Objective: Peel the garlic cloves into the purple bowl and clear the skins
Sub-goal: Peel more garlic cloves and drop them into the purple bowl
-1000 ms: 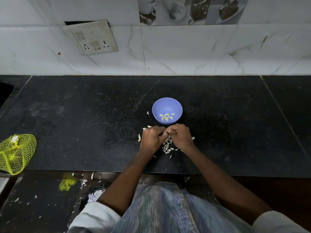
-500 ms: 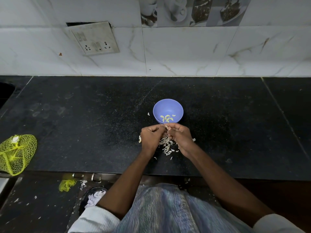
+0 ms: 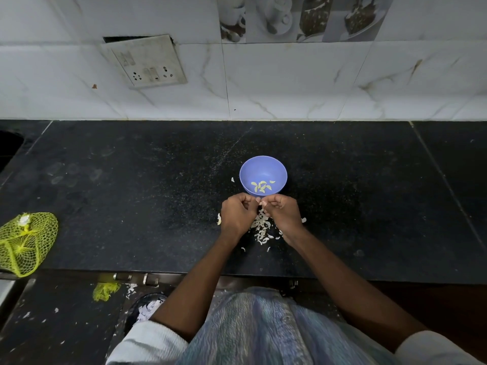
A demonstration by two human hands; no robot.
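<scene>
A purple bowl [image 3: 263, 171] is sitting on a black, finely speckled counter [image 3: 131, 180], holding pale yellow-green cloves [image 3: 261, 186]. At its six o'clock, white skins [image 3: 262, 229] are lying scattered. A bright yellow net bag [image 3: 25, 242] is showing at nine o'clock. At twelve o'clock, white wall tiles [image 3: 290, 83] are carrying grey-brown marble veins.

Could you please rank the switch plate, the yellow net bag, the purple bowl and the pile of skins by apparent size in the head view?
1. Switch plate
2. Yellow net bag, though it sits nearer the camera
3. Purple bowl
4. Pile of skins, partly hidden by the hands
</scene>
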